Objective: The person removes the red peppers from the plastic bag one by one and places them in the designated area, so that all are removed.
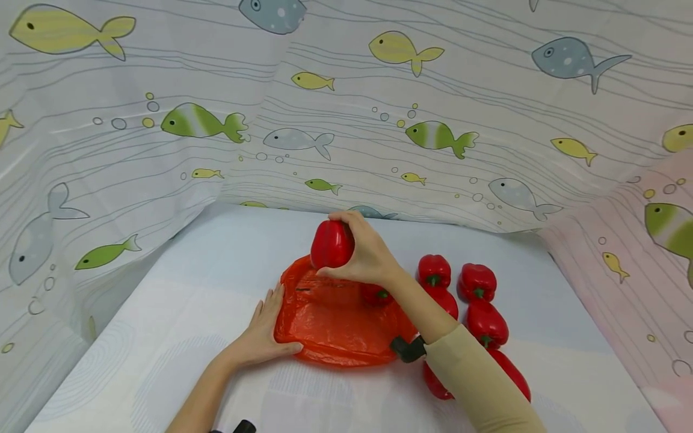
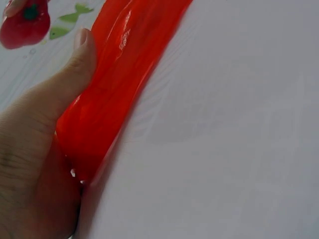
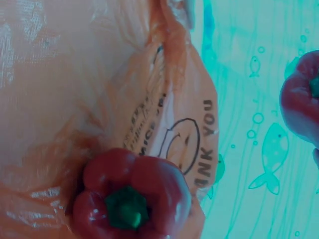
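Observation:
My right hand [image 1: 368, 249] grips a red bell pepper [image 1: 329, 245] above the far left rim of an orange plastic bag [image 1: 330, 325]. In the left wrist view the held pepper [image 2: 25, 25] shows its green stem at the upper left. My left hand [image 1: 265, 331] rests at the bag's left edge, fingers extended and thumb along the near rim. The bag lies spread wide with its mouth up. Another bell pepper [image 1: 376, 294] lies inside it at the right, partly hidden by my right hand; the right wrist view shows this pepper [image 3: 129, 196] stem up beside printed lettering.
To the right of the bag, several more red bell peppers [image 1: 487, 323] stand in two rough rows on the white patterned table [image 1: 189, 288]. My right forearm covers some of them. A fish-printed curtain [image 1: 346, 102] closes off the back and both sides.

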### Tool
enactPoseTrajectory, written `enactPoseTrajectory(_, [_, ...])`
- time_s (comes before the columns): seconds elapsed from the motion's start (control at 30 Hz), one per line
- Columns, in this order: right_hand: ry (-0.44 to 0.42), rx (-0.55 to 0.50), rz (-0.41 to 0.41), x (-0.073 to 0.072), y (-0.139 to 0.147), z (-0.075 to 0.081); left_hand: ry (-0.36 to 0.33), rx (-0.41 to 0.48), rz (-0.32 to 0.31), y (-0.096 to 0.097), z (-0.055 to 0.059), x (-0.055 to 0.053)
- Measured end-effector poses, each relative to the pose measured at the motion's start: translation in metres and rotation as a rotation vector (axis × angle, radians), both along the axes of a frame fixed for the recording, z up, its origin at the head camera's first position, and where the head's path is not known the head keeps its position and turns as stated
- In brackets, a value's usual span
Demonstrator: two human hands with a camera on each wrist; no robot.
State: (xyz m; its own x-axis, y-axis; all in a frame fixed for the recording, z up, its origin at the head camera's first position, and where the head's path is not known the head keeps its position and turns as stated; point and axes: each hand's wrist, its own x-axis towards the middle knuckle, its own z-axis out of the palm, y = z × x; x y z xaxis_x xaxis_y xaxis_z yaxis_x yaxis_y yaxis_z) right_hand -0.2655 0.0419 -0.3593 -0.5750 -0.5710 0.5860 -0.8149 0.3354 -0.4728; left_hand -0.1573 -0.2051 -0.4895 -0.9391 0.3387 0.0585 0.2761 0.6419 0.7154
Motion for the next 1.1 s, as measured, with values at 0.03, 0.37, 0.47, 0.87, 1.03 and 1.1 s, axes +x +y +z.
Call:
enactPoseTrajectory(0.03, [-0.002, -0.001, 0.0, 0.001, 0.002, 0.001, 0.001, 0.002, 0.0, 0.0, 0.0, 0.0])
enactPoseTrajectory(0.37, [-0.028, 0.018, -0.027, 0.008, 0.026, 0.012, 0.018, 0.016, -0.003, 0.0, 0.0, 0.001])
enactPoseTrajectory(0.47, [-0.021, 0.022, -0.028, 0.009, 0.035, 0.014, 0.024, 0.014, 0.0, 0.001, 0.0, 0.0])
enactPoseTrajectory(0.87, [0.005, 0.038, -0.044, 0.021, 0.073, 0.022, 0.021, 0.016, -0.002, 0.002, -0.001, 0.004])
enactPoseTrajectory(1.03, [-0.014, 0.037, -0.063, 0.023, 0.091, 0.025, 0.008, 0.015, -0.001, 0.002, 0.001, 0.003])
enactPoseTrajectory(1.1, [-0.016, 0.036, -0.075, 0.024, 0.098, 0.026, 0.008, 0.012, 0.0, 0.003, 0.001, 0.002])
